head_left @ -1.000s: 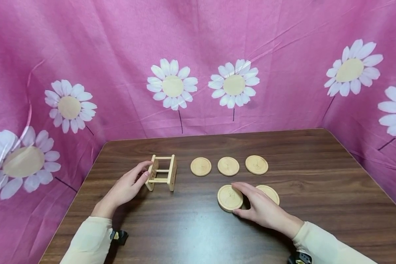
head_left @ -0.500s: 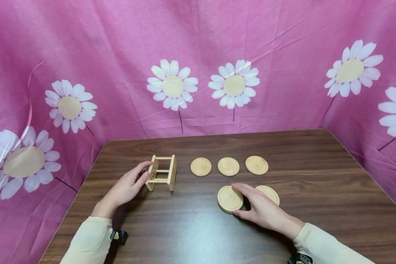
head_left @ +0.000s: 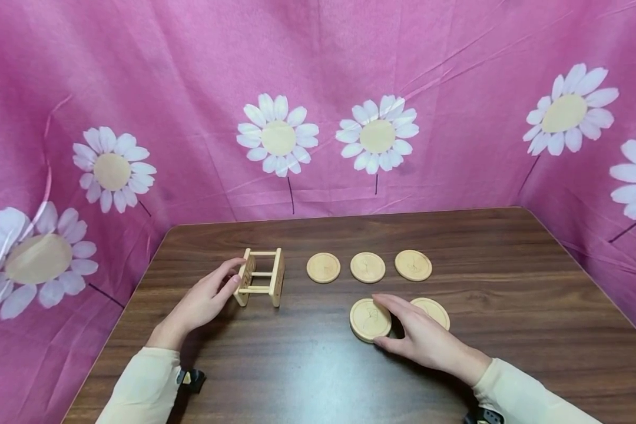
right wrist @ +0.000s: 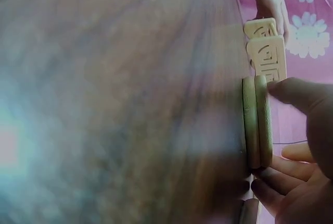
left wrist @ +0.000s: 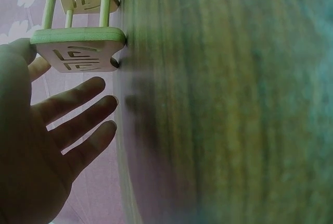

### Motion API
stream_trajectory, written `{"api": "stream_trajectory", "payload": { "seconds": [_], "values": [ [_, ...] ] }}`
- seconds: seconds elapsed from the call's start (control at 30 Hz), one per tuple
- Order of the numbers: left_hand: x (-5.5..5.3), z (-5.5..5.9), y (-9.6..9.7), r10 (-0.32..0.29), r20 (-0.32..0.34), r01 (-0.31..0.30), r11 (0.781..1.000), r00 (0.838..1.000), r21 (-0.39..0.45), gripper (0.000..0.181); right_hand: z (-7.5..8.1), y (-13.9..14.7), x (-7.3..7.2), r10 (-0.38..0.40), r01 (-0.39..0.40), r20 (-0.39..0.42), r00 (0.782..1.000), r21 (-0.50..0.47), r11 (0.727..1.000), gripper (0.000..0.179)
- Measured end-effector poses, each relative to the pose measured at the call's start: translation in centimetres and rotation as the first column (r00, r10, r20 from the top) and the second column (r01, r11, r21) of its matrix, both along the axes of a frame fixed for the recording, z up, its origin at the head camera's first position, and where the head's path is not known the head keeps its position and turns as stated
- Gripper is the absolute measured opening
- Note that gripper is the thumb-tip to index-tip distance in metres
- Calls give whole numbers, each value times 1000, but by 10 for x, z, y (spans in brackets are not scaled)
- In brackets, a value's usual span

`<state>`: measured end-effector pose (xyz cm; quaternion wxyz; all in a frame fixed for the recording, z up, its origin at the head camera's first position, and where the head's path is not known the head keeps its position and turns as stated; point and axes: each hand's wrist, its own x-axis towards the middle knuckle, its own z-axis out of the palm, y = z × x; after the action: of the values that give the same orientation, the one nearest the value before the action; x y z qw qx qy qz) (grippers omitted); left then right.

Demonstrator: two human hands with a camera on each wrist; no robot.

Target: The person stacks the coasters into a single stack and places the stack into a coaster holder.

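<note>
Pinching two stacked wooden discs [head_left: 370, 320] at the counter [head_left: 297, 377] with the right hand [head_left: 421, 334], near a row of discs [head_left: 368, 268]; touching the wooden rack [head_left: 277, 281] at left with the spread left hand [head_left: 204, 299].

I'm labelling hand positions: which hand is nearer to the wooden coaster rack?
Left. The left hand touches the wooden coaster rack at its left side. The right hand is apart from it, off to its right, holding stacked wooden coasters.
</note>
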<state>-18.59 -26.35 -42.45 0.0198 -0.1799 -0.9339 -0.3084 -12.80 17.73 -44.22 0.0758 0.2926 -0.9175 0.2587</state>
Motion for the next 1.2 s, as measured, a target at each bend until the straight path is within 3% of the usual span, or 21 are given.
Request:
{"api": "stream_trajectory", "payload": {
  "seconds": [0.7, 1.2],
  "values": [
    [-2, -2, -1, 4, 6, -4, 1000, 1000, 11, 40, 20, -1, -16, -9, 10, 3, 1000, -60, 998, 58],
    [-2, -1, 0, -9, 11, 8, 1000, 1000, 23, 40, 22, -7, -26, 33, -32, 8, 999, -121, 992, 57]
  ]
}}
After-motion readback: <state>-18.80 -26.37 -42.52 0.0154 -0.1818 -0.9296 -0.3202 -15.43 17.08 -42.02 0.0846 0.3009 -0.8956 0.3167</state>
